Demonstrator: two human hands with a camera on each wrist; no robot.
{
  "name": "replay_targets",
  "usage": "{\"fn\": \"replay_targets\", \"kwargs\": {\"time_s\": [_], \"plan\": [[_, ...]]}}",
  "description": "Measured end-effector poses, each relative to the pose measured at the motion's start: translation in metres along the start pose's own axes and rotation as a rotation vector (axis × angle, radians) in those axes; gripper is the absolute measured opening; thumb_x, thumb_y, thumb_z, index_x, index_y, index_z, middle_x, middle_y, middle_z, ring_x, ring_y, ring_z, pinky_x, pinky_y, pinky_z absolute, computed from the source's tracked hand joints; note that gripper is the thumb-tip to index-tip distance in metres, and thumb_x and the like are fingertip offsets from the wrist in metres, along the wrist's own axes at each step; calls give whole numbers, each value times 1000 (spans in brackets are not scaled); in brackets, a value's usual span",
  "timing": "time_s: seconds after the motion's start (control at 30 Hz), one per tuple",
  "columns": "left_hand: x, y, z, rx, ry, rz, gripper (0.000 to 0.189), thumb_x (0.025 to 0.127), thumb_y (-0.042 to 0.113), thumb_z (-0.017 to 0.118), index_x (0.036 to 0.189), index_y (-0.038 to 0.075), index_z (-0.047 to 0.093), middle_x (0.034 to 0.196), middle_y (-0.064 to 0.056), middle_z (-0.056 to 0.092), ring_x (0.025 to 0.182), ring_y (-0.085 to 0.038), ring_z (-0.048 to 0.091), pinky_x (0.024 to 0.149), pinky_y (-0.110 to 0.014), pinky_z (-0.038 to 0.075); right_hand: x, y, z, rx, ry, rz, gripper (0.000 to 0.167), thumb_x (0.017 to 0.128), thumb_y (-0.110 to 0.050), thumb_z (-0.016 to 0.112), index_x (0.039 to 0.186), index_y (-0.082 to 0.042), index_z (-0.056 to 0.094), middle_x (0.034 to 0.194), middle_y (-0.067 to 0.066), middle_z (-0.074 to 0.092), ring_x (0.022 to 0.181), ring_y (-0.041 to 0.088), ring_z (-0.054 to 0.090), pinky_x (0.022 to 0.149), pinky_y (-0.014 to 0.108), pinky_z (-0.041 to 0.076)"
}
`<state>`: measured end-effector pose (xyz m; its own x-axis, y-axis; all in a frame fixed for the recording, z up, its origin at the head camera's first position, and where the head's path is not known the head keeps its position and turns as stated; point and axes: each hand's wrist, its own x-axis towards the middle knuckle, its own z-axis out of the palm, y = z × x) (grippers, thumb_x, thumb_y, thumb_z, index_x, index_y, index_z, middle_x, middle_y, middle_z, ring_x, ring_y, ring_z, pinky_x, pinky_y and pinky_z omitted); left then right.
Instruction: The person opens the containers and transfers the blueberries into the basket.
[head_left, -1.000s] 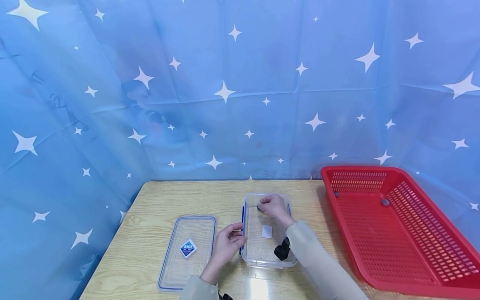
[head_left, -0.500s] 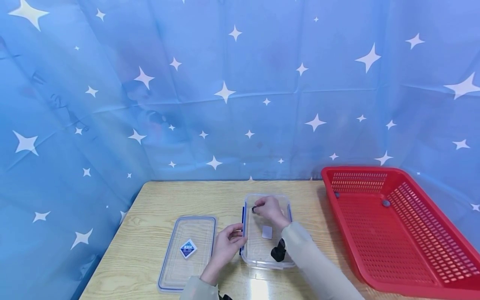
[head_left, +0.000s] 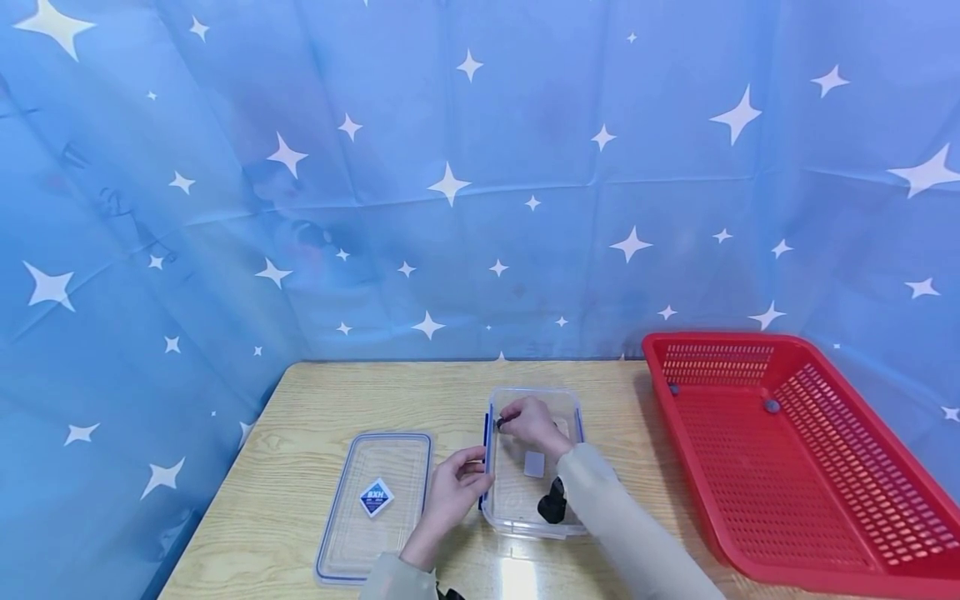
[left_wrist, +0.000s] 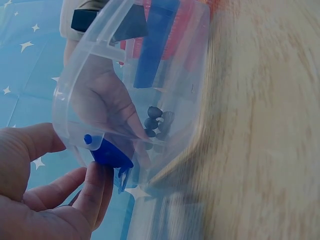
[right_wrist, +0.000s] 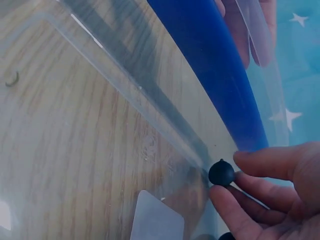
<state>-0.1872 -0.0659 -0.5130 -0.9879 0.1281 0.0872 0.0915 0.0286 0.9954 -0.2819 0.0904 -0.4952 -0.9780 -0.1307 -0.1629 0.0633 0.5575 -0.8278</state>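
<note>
A clear plastic food box with blue clasps stands uncovered on the table. My left hand holds its left edge, thumb at the rim and fingers by the blue clasp. My right hand reaches inside, near the far left corner. Between its thumb and fingertips it pinches a small dark round blueberry with a nub on top. Several more blueberries show through the box wall in the left wrist view, behind the plastic. From the head view, the right hand hides most of them.
The box's clear lid, blue-edged with a diamond sticker, lies left of the left hand. A large red basket on the right has two small blueberries at its far end. A starred blue curtain hangs behind the table.
My right hand has shifted left and slightly nearer inside the box, carrying the blueberry toward the left wall. The left hand stays on the edge.
</note>
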Motion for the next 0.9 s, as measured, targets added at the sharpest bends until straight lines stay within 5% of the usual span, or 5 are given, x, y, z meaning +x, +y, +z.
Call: {"fn": "replay_targets", "kwargs": {"time_s": [0.37,0.9], "plan": [[1,-1,0,-2,3,-9,39,79,-9,64,116,-17,53,108,-27,58,97,-35,58,82,-21,55,2,1,5,-20,-15,-8,11,74,2,73,85,0,71,76,4,67,64,14,58,51,22,49],[0,-1,0,11,-1,15,40,79,-10,64,115,-19,52,110,-29,57,96,-34,59,82,-22,55,-9,-14,-29,112,68,-13,18,79,-4,70,97,0,69,84,6,66,72,16,58,66,31,55]]}}
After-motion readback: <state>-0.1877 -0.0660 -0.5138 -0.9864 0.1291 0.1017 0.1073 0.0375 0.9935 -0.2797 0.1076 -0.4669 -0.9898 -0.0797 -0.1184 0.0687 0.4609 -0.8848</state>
